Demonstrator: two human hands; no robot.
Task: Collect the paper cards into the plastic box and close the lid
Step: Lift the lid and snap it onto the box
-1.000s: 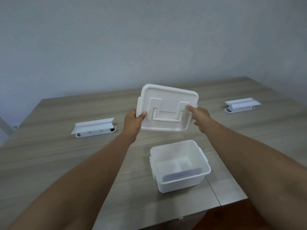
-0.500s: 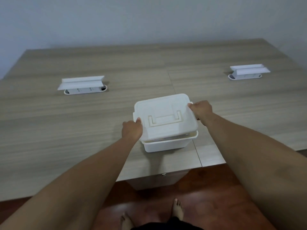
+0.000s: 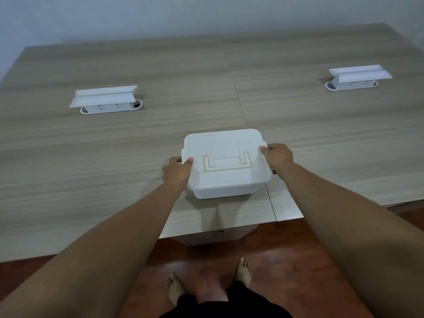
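A broad wood-grain laminate counter point(image 3: 91, 168) carries the white plastic box point(image 3: 223, 191) near its front edge. Its smooth rounded-rectangle lid point(image 3: 223, 157) sits on top, gripped by left hand point(image 3: 177, 172) and right hand point(image 3: 278, 154), fingers curled over its side edges.

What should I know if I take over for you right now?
Left hand: grip on the lid's left edge.
Right hand: grip on the lid's right edge.
The lid sits on top of the plastic box, near the front edge of the table.
No cards show on the table; the box's inside is hidden.
Left to do: press the lid down all round, check that it has snapped shut, then let go.
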